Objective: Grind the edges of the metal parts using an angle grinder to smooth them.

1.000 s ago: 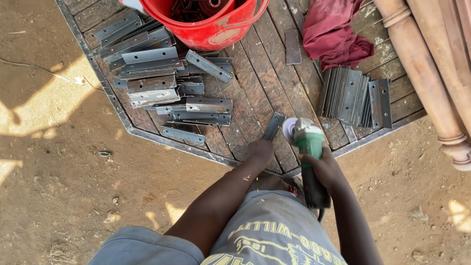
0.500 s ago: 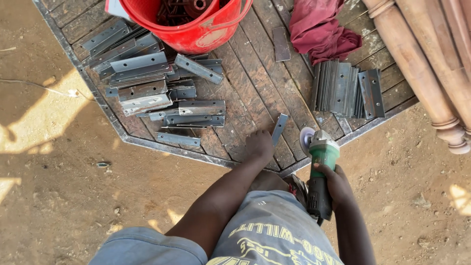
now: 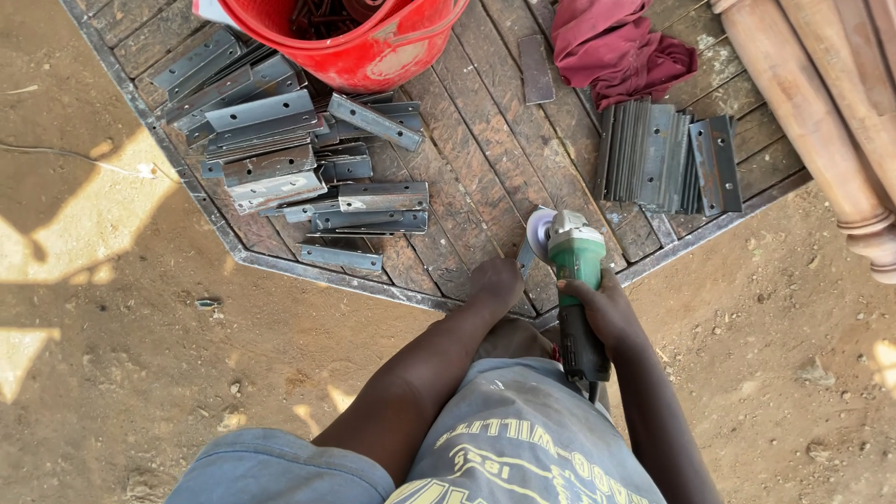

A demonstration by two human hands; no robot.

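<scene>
My right hand (image 3: 602,303) grips a green angle grinder (image 3: 576,271) with its disc (image 3: 539,229) facing away, down at a small flat steel piece (image 3: 525,257). That piece lies on the wooden platform (image 3: 467,159) near its front edge. My left hand (image 3: 495,283) presses down on the near end of the piece, fingers closed over it. The piece is mostly hidden by the hand and disc.
A heap of grey steel angle pieces (image 3: 280,159) lies at the left. A row of stacked plates (image 3: 663,154) stands at the right. A red bucket (image 3: 373,37), a dark red cloth (image 3: 616,42) and turned wooden posts (image 3: 821,121) sit behind. Bare dirt ground (image 3: 140,327) surrounds the platform.
The grinder has swung left so its disc now sits over the steel piece. My left hand stays on the piece. The view has shifted slightly.
</scene>
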